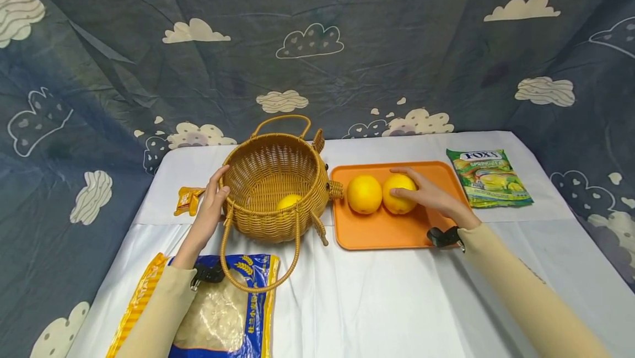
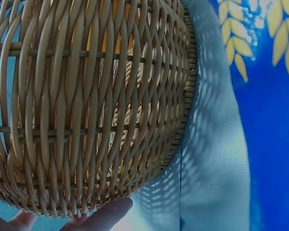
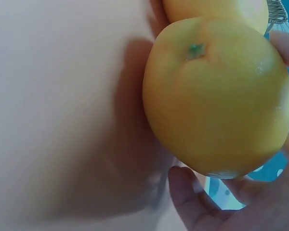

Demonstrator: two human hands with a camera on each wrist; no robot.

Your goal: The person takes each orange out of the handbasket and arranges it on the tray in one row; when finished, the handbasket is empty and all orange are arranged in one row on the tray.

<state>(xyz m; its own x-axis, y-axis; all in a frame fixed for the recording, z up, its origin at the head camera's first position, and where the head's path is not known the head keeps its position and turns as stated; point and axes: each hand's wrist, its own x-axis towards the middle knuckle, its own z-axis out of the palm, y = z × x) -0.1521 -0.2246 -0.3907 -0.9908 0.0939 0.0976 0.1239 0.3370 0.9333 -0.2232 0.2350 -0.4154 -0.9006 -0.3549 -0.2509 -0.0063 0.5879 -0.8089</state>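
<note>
A woven wicker basket (image 1: 270, 179) (image 2: 86, 106) stands on the white tablecloth with one yellow orange (image 1: 289, 201) inside. My left hand (image 1: 218, 190) lies flat against the basket's left wall, and its fingers (image 2: 106, 216) touch the weave near the base. On the orange tray (image 1: 387, 231) (image 3: 62, 120) sit two oranges side by side. My right hand (image 1: 409, 187) grips the right orange (image 1: 398, 195) (image 3: 216, 96), index finger over its top and thumb (image 3: 188, 192) against its near side. The left orange (image 1: 364, 194) (image 3: 216, 9) touches it.
A blue and yellow bag (image 1: 223, 308) (image 2: 274, 120) lies at the front left, under the basket's lowered handle (image 1: 258, 283). A small orange packet (image 1: 187, 199) lies left of the basket. A green snack packet (image 1: 488, 177) lies right of the tray. A cloud-print cloth hangs behind.
</note>
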